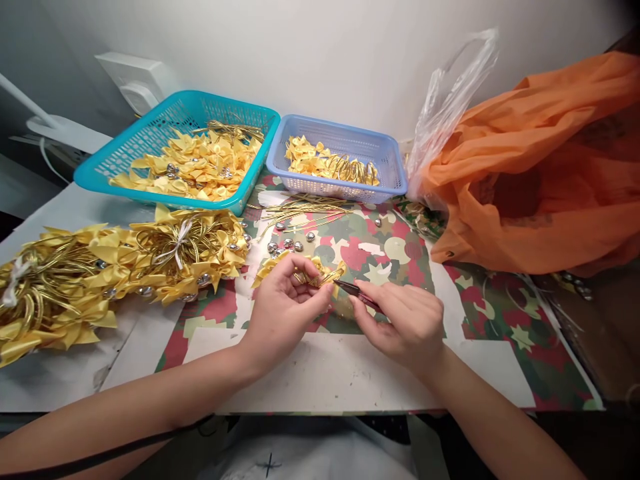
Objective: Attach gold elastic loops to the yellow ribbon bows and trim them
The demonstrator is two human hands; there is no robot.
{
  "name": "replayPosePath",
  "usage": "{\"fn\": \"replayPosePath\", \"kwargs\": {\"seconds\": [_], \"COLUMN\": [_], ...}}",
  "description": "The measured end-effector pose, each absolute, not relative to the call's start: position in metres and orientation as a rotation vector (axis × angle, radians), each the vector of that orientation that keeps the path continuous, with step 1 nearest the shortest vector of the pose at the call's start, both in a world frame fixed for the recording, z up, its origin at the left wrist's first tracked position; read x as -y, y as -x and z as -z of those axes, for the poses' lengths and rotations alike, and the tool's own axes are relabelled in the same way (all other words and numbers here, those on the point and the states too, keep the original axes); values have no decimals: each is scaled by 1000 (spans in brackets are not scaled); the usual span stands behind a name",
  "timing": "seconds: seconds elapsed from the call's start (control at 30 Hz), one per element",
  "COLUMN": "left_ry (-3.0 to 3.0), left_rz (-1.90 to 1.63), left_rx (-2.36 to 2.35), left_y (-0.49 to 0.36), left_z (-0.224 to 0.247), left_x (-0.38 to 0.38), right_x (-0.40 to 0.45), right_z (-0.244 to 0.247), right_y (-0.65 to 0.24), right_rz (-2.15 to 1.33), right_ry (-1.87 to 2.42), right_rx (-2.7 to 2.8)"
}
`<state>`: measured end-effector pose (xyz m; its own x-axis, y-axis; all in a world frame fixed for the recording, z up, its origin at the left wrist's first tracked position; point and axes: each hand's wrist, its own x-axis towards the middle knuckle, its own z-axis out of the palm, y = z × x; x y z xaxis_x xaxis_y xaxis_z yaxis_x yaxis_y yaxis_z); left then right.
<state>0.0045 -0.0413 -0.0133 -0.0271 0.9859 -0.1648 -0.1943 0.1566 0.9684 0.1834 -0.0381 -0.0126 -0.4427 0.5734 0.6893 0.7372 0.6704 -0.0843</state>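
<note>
My left hand (287,300) is closed on a yellow ribbon bow (333,272) with gold cord on it, pinched between thumb and fingers; part of it is hidden by the fingers. A pair of dark, pointed tweezers (367,298) is gripped in my right hand (405,320), their tip touching or very near the bow at my left thumb. More yellow ribbon (270,267) lies just behind my left hand. Several small silver bells (273,247) are scattered beyond it, and loose gold cords (305,210) lie farther back.
A teal basket (263,163) and a blue basket (345,127) hold yellow bows and gold cord. Bundled bows (210,247) with bells are heaped at left. An orange bag (540,133) and a clear plastic bag (430,127) stand at right. A patterned sheet (400,253) covers the table.
</note>
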Motion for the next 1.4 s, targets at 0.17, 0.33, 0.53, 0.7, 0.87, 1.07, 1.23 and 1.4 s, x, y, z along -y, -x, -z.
{"fn": "replayPosePath", "kwargs": {"seconds": [0.17, 0.33, 0.53, 0.7, 0.87, 1.07, 1.23, 1.4], "left_ry": [-935, -921, -924, -897, -710, -666, -691, -747], "left_rz": [-1190, -1129, -1009, -1006, -912, -787, -704, -625], "left_rx": [-1186, -1157, -1005, -856, -676, -531, -458, -413], "left_y": [-2, -1, -3, 1, 8, 11, 12, 13], "left_z": [16, 15, 14, 17, 13, 12, 14, 18], "left_x": [41, 40, 42, 39, 35, 35, 38, 41], "right_x": [33, 27, 30, 17, -2, -5, -5, -1], "right_z": [12, 16, 21, 15, 9, 10, 12, 13], "right_y": [-188, -195, -174, -182, -213, -219, -217, -210], "right_rz": [75, -521, -1162, -1278, -1519, -1686, -1698, -1633], "right_ry": [1021, 1165, 1189, 1112, 1147, 1159, 1138, 1139], "right_rx": [2011, 1671, 1451, 1235, 1317, 1406, 1434, 1501]}}
